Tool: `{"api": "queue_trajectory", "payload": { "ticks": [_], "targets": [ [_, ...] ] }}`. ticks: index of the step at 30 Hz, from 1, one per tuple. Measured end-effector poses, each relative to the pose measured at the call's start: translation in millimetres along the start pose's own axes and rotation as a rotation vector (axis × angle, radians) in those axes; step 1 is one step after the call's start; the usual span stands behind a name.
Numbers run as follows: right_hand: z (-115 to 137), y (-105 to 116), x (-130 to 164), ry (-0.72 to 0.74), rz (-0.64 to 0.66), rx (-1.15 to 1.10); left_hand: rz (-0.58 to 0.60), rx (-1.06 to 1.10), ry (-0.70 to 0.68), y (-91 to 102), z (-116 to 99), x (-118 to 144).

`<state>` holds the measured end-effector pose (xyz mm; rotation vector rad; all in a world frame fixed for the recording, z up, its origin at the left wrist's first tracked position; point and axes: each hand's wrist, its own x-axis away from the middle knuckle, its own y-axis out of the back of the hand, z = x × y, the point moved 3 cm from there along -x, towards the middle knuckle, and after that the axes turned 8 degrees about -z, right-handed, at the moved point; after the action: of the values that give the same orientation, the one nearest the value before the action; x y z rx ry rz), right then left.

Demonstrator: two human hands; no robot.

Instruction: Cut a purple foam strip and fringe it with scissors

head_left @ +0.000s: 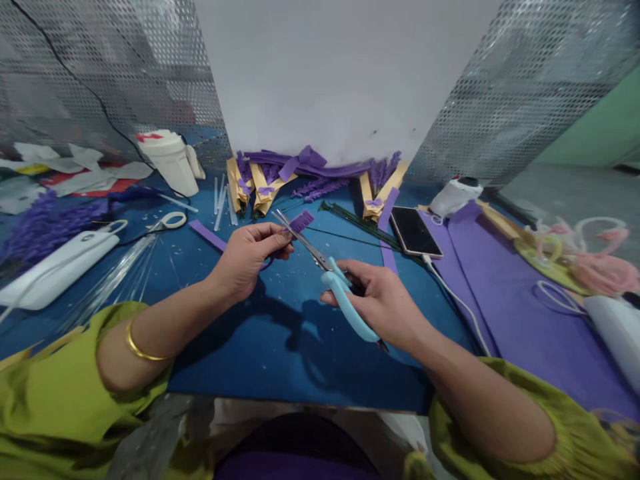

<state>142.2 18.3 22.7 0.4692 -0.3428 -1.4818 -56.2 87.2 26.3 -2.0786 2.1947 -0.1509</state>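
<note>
Between the thumb and fingers of my left hand (253,257) is a purple felt strip (302,221), its free end cut into a fringe. My right hand (377,300) grips light-blue-handled scissors (341,293), fingers in the loops. The scissor blades are slightly apart and lie across the strip close to my left fingertips. Beyond the hands lie green wire stems (350,219) and another purple strip (387,223). Small lavender bunches in tan wrapping (264,190) stand at the back of the blue table (310,353).
A white glue gun (173,160) stands at the back left near clear glue sticks (220,200). Purple lavender stems (45,227) and a white power bank (63,267) lie on the left. On the right are a phone (415,230) on a cable and purple felt sheets (520,287).
</note>
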Motion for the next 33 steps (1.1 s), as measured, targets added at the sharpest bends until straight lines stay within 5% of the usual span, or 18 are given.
{"api": "queue_trajectory", "payload": {
  "ticks": [26, 33],
  "targets": [
    [-1.9, 2.2, -3.8, -0.088, 0.109, -0.2, 0.01, 0.046, 0.069, 1.1, -2.9, -1.0],
    [-3.7, 2.9, -4.3, -0.048, 0.041, -0.037, 0.015, -0.007, 0.006, 2.9, -2.1, -2.9]
  ]
}}
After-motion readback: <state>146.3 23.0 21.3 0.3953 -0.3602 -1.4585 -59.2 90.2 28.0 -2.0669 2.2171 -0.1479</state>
